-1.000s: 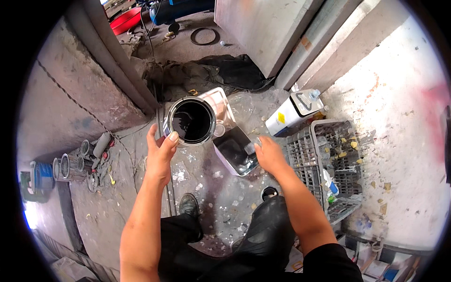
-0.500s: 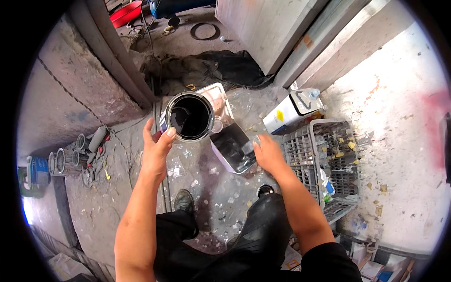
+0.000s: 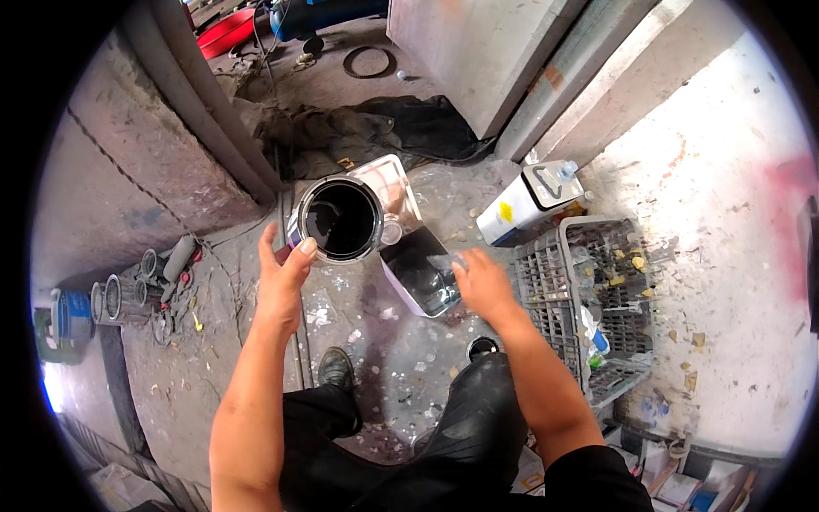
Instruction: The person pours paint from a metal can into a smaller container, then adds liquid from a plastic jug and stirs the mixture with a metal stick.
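Note:
My left hand grips the left side of a round paint can, thumb on its rim. Glossy black paint lies inside the can, which is tilted so that its opening faces up toward me. Over the right edge of an open rectangular tin, my right hand is closed on a small translucent flat piece; its kind is not clear. The tin's inner walls are dark, with some liquid or film at the bottom. A small clear cup is beside the tin, next to a whitish tray-like lid.
A grey plastic crate stands right of my right hand. Behind it is a white metal jug. Several dirty cans lie at the left wall. Dark cloth covers the doorway floor. My boots stand close by.
The paint can in my left hand has shifted slightly left and down. My right hand has moved a little, and the translucent piece now points more to the left.

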A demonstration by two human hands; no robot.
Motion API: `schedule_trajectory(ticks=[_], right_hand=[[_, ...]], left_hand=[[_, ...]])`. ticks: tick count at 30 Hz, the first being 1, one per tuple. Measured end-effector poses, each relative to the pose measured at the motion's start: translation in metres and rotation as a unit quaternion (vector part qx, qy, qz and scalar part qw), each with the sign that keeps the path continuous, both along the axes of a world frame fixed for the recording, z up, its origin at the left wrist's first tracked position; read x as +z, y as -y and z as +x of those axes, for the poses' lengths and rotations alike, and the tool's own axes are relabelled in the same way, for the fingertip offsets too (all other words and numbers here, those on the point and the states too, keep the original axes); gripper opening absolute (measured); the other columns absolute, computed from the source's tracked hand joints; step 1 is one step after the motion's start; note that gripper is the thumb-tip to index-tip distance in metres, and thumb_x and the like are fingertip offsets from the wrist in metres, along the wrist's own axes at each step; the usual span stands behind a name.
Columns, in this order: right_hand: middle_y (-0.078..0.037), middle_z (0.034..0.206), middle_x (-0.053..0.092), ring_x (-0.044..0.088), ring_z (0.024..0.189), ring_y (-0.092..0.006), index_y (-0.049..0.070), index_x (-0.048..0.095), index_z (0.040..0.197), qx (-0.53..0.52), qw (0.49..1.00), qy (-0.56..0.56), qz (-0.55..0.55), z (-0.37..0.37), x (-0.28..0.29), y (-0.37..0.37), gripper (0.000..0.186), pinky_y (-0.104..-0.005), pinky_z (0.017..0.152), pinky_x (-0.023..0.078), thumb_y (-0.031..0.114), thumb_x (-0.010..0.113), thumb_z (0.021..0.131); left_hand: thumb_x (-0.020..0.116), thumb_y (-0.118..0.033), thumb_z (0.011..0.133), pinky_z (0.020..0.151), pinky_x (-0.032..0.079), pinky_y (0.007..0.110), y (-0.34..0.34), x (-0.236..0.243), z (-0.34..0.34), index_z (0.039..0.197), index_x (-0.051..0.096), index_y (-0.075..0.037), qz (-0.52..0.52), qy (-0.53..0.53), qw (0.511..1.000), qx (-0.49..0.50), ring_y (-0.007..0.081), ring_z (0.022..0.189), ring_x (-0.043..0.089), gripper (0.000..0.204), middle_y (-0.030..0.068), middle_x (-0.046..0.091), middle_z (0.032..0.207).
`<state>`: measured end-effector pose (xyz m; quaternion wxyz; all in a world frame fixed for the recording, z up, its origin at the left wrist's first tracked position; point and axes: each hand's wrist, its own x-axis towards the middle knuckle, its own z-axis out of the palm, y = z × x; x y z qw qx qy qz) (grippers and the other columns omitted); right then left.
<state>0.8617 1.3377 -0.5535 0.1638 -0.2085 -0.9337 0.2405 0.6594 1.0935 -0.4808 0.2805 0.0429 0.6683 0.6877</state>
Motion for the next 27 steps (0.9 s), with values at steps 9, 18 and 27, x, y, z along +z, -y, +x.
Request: schedule_trajectory(ticks=[9, 18, 27], right_hand=[[-0.025, 0.101, 0.063, 0.060, 0.093, -0.0454, -0.003, 0.055, 0.107, -0.158, 0.976, 0.009, -0.148, 0.013, -0.028, 0.011, 0.027, -0.0497, 0.080, 0.048, 0.018, 0.054, 0.090], [-0.010, 0.093, 0.066, 0.067, 0.074, -0.0165, -0.005, 0.053, 0.110, -0.251, 0.875, -0.208, -0.358, 0.077, 0.028, -0.023, 0.023, -0.0269, 0.062, 0.051, 0.013, 0.056, 0.095], [-0.012, 0.091, 0.067, 0.067, 0.071, -0.0200, 0.000, 0.053, 0.105, -0.248, 0.795, -0.365, -0.415, 0.141, 0.080, -0.048, 0.017, -0.0278, 0.061, 0.051, 0.010, 0.057, 0.093]], left_hand=[[0.070, -0.038, 0.082, 0.101, 0.036, 0.039, -0.005, 0.002, 0.002, 0.150, 0.017, -0.014, 0.001, 0.006, 1.000, -0.003, 0.0205, 0.112, 0.047, 0.090, 0.0095, 0.046, 0.123], [0.070, -0.039, 0.082, 0.102, 0.034, 0.040, -0.005, 0.001, 0.001, 0.150, 0.017, -0.014, 0.007, 0.001, 1.000, -0.002, 0.0207, 0.114, 0.047, 0.090, 0.0097, 0.046, 0.123], [0.070, -0.037, 0.083, 0.100, 0.035, 0.038, -0.008, 0.003, 0.004, 0.150, 0.018, -0.012, 0.002, 0.000, 1.000, 0.002, 0.0183, 0.107, 0.047, 0.088, 0.0074, 0.047, 0.117]])
